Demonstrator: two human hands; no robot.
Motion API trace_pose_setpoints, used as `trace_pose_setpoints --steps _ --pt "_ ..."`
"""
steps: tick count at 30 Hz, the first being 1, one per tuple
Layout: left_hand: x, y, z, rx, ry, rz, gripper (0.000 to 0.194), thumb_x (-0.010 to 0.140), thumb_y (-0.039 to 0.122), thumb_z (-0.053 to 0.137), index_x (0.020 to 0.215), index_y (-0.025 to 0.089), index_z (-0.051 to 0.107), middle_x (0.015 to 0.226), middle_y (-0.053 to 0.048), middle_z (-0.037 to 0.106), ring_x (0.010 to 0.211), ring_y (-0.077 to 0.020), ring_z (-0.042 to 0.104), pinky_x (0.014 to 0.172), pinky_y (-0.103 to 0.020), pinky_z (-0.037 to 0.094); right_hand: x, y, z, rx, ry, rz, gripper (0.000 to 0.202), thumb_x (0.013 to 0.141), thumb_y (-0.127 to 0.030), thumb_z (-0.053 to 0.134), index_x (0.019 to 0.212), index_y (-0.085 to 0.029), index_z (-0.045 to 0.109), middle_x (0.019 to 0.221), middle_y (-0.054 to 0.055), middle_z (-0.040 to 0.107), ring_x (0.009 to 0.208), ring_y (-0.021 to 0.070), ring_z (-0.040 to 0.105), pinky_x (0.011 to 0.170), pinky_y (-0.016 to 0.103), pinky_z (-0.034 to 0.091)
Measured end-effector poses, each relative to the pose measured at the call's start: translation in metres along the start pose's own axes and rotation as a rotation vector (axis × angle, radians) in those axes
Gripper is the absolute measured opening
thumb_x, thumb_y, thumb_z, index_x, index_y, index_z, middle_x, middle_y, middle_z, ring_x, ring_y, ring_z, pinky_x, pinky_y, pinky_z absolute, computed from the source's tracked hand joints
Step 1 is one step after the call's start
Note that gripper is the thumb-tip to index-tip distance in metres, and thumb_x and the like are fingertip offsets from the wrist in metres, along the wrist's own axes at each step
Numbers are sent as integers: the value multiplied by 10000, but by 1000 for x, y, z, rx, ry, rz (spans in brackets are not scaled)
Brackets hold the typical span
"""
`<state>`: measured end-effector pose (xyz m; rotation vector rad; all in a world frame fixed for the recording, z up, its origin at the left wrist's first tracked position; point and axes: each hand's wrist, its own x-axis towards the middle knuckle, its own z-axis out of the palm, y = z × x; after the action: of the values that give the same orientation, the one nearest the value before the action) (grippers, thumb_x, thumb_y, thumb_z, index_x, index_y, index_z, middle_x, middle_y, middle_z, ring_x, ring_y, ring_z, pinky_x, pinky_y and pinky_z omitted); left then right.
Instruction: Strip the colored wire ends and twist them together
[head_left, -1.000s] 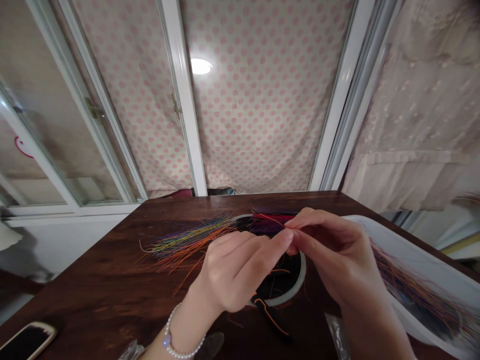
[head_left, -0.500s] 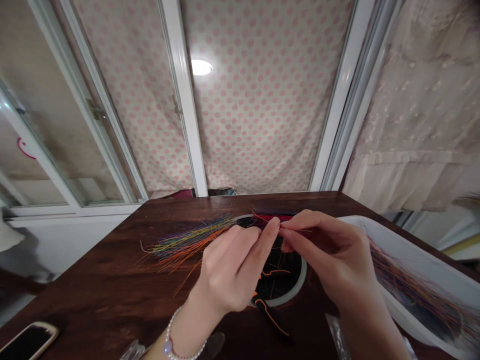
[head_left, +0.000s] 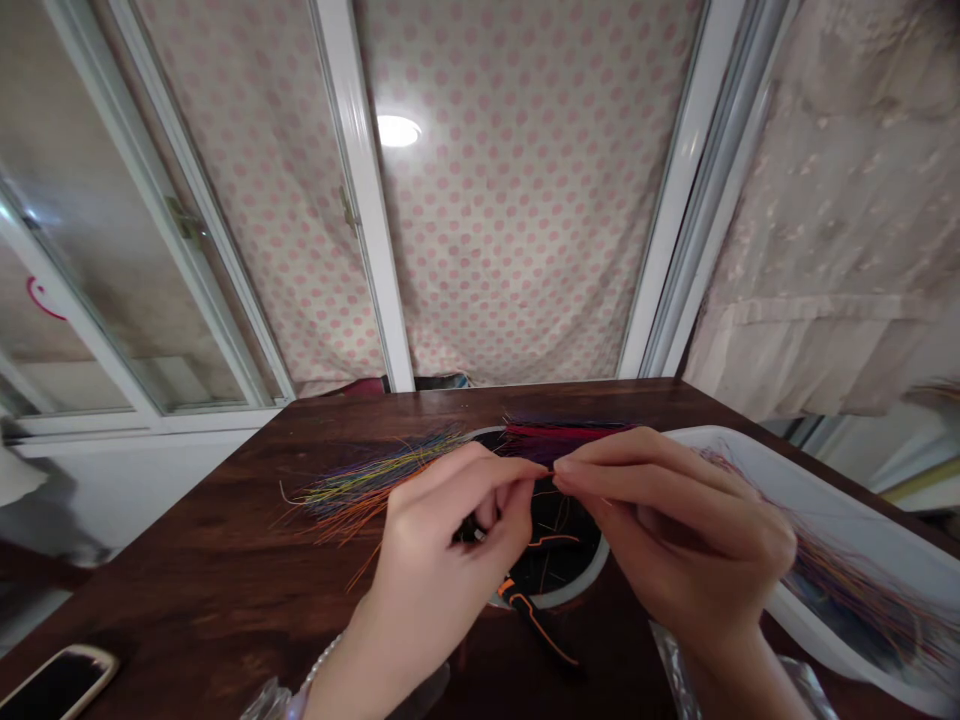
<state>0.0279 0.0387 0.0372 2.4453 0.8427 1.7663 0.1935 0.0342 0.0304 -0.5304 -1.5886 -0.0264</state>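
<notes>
Apparently midway through: well past the start, judging from the sorted colours, yet short of finished, judging from the amount left over. Pinching a thin orange-red wire-like strand between thumb and forefinger of the left hand, and just beside that with thumb and closed fingertips of the right hand. Holding it level above a black round tray with a pale grey rim, on a dark brown wooden desk. Too fine to make out any twist or bare end.

Done, as far as visible: laid out to the left of the tray and reaching its rim as a loose bundle of blue, yellow, green and orange strands; likewise at the far side as a bundle of red and purple strands, partly hidden behind the right hand.

Not yet done: setting down the pinched strand. Probably left to handle, too, going by the long white plastic tub on the right, with its tangle of orange, red and blue strands. Not using the tool with black-and-orange handles, propped across the tray's near rim.
</notes>
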Motion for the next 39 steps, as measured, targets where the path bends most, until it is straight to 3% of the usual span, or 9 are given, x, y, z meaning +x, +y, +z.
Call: trace_pose_setpoints --steps 8,12,15,19,22,24,29,34,39 --pt "6 -4 -19 -647 -305 -366 189 894 140 620 759 165 750 674 -45 721 496 -99 564 444 -184 455 3 6 3 239 -18 49 296 790 31 653 787 -232 789 737 2 749 632 123 681 541 225 547" --pt "5 -11 -10 -827 -258 -482 218 880 301 693 722 160 748 597 -45 669 491 -96 525 458 -192 462 0 7 10 297 10 93 263 760 7 720 839 -234 792 734 5 744 636 128 672 556 233 548" --pt "5 -12 1 -852 -114 -488 137 845 249 719 741 170 760 594 -22 672 485 -84 550 445 -165 466 -5 4 17 281 70 100 272 751 10 711 863 -230 775 725 8 723 621 130 651 532 245 535" --pt "3 -8 11 -519 57 -369 99 813 104 705 771 167 769 608 -3 706 498 -89 605 447 -156 488 -10 2 21 44 214 91 258 752 -2 697 843 -240 736 680 11 679 597 157 628 477 278 504" --pt "-2 -5 14 -119 157 -93 125 819 46 703 845 152 765 716 -21 742 584 -98 640 543 -190 539 -9 2 17 -168 205 38 236 768 -23 699 836 -250 708 704 19 674 592 163 629 481 294 523" --pt "-5 -5 15 34 185 47 120 838 41 699 884 138 752 751 -31 741 624 -101 647 591 -205 555 -7 3 14 -271 162 -13 232 782 -17 682 826 -245 686 709 18 669 589 150 623 502 284 542" --pt "-9 -11 17 201 180 139 117 865 57 687 936 139 730 735 -24 712 610 -104 632 590 -212 559 -4 5 11 -377 102 -7 219 824 -20 624 789 -236 618 680 -6 617 536 109 558 496 240 515" --pt "-6 -22 17 397 162 378 103 870 36 660 927 109 705 941 -103 759 863 -185 709 771 -287 599 -7 10 10 -427 -32 -59 205 836 -2 582 793 -200 617 691 -3 612 572 96 553 560 210 506" --pt "-3 -24 14 305 56 343 156 943 52 547 937 119 688 924 -93 768 846 -182 724 759 -301 606 -3 12 3 -356 -56 -59 211 845 -14 587 826 -213 653 736 2 650 616 108 604 564 219 524"
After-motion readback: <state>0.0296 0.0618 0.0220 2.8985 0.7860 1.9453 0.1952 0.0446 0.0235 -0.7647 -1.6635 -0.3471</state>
